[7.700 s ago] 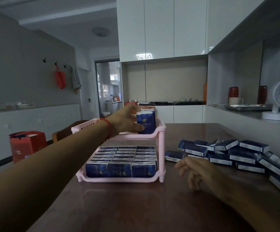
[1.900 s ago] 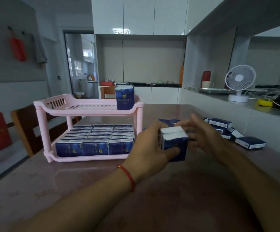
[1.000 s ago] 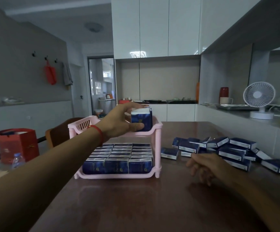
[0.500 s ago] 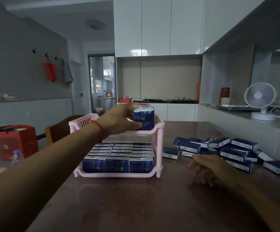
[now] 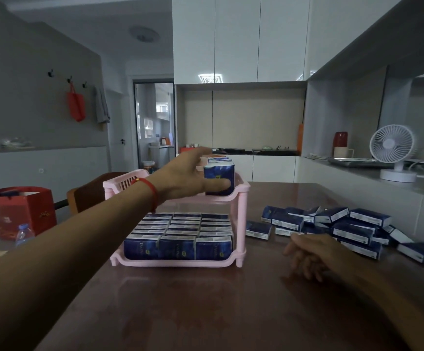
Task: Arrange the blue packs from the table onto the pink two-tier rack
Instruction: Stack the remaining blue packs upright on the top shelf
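The pink two-tier rack [image 5: 241, 219] stands on the dark table. Its lower tier is filled with several upright blue packs [image 5: 178, 247]. At the right end of the upper tier, blue packs [image 5: 219, 173] stand upright one behind another. My left hand [image 5: 185, 178] reaches over the upper tier and grips the front pack, thumb across its front face and fingers over its top. My right hand [image 5: 307, 254] rests on the table with loosely curled fingers and holds nothing. A loose pile of blue packs [image 5: 345, 226] lies just beyond it.
A white desk fan [image 5: 393, 153] and a metal tray [image 5: 352, 162] sit on the counter at the right. A red gift bag [image 5: 23, 211] and a water bottle [image 5: 23, 234] stand at the left. A brown chair [image 5: 86, 193] is behind the rack.
My left hand carried a pack from in front of me up to the right end of the upper tier. Over the last second it has stayed there; my right hand lowered to the table.
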`<state>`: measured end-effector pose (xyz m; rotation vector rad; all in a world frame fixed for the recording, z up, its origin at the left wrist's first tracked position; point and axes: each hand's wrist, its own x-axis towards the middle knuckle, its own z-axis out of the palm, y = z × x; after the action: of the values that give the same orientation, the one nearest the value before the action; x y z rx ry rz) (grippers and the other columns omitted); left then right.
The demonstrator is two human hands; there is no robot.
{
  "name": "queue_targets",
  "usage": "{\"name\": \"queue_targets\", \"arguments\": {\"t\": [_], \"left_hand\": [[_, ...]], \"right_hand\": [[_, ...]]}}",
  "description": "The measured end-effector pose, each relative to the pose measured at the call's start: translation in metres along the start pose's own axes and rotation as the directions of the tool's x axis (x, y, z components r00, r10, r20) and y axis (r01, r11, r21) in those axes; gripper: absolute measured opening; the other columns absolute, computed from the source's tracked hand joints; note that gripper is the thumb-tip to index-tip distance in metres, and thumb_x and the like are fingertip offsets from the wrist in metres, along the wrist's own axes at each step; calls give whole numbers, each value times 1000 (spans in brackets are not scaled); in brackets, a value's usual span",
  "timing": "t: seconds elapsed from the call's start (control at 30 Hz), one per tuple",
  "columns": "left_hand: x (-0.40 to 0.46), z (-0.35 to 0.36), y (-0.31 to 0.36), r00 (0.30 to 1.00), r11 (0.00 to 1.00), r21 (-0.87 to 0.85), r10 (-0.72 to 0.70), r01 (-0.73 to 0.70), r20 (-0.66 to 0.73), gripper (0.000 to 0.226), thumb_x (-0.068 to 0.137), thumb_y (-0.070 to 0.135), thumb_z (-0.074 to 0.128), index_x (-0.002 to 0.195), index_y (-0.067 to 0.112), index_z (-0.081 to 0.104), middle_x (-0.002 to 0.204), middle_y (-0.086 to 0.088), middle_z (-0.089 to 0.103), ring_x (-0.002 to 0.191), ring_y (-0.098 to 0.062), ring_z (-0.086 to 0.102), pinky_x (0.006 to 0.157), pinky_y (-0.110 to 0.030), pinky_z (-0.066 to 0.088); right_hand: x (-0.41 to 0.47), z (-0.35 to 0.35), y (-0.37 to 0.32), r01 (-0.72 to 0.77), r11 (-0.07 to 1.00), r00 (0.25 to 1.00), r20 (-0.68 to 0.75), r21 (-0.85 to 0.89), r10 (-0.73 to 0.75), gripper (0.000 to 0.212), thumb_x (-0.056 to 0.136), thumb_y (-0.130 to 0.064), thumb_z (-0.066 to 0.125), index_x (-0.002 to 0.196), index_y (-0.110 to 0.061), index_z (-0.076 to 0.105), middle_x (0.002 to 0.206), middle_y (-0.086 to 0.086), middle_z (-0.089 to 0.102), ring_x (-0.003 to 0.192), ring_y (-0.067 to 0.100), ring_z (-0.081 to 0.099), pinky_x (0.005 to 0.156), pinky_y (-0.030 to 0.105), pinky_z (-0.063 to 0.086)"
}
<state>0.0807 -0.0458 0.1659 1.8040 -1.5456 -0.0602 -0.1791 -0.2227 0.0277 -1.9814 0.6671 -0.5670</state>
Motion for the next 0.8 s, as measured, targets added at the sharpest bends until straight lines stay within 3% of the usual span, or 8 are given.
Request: {"name": "queue_targets", "arguments": {"t": [0.17, 0.4, 0.5, 0.53, 0.57, 0.6, 0.7, 0.8], "left_hand": [[21, 5, 40, 998, 997, -53, -56, 55, -29, 61, 98, 54, 42, 147, 18, 39, 152, -7, 42, 135, -27, 41, 104, -39, 34], [48, 18, 74, 907, 934, 166, -348, 315, 239, 58, 100, 49, 38, 145, 12, 38, 143, -18, 46, 124, -35, 49, 95, -43, 42], [50, 21, 74, 907, 910, 260, -376, 322, 191, 34, 105, 25, 38, 98, -6, 51, 101, -27, 53, 89, -29, 54, 71, -25, 45], [48, 21, 75, 910, 905, 277, -376, 322, 173, 35, 105, 17, 37, 79, -3, 48, 88, -28, 50, 82, -26, 51, 54, -18, 28], [45, 20, 77, 906, 895, 305, -388, 325, 173, 35, 105, 14, 36, 74, 1, 48, 85, -27, 51, 82, -25, 50, 74, -24, 49], [47, 19, 75, 909, 898, 317, -374, 306, 183, 32, 105, 16, 37, 82, 0, 52, 91, -25, 57, 87, -24, 53, 98, -46, 44], [56, 18, 66, 923, 938, 173, -333, 302, 193, 37, 102, 41, 40, 120, 10, 52, 115, -15, 62, 98, -28, 61, 79, -36, 50], [59, 7, 59, 958, 965, -44, -249, 257, 143, 47, 103, 42, 35, 139, 14, 47, 141, -11, 52, 126, -29, 49, 101, -39, 38]], "right_hand": [[-2, 2, -5, -8, 1000, 1000, 1, -17, 8, 57, 84, -55, 48, 98, -6, 72, 85, 22, 72, 60, 25, 62, 46, 27, 43], [-4, 2, -7, -10, 1000, 1000, 6, -4, 10, 61, 89, -62, 54, 99, -4, 71, 84, 23, 73, 61, 25, 61, 45, 27, 42], [-5, 3, -8, 0, 1000, 1000, 7, -16, 1, 60, 87, -59, 51, 98, -4, 72, 83, 21, 73, 61, 25, 60, 46, 26, 42], [-5, 4, -8, 7, 1000, 1000, 6, -19, -6, 59, 87, -59, 51, 98, -5, 72, 82, 21, 73, 61, 25, 61, 46, 26, 42], [-6, 4, -8, 14, 1000, 1000, 3, -21, -14, 60, 89, -61, 53, 97, -6, 72, 82, 20, 73, 61, 24, 61, 46, 27, 43], [-6, 4, -9, 23, 999, 1000, 4, -27, -23, 60, 89, -63, 53, 97, -7, 72, 81, 19, 73, 61, 24, 61, 47, 27, 43], [-9, 6, -11, 49, 997, 999, 15, -65, -48, 56, 88, -61, 48, 97, -11, 72, 83, 14, 73, 65, 23, 63, 53, 31, 47], [-10, 15, -14, 130, 989, 987, -83, -76, -136, 44, 89, -54, 47, 92, -21, 76, 87, 9, 73, 74, 21, 66, 71, 41, 52]]}}
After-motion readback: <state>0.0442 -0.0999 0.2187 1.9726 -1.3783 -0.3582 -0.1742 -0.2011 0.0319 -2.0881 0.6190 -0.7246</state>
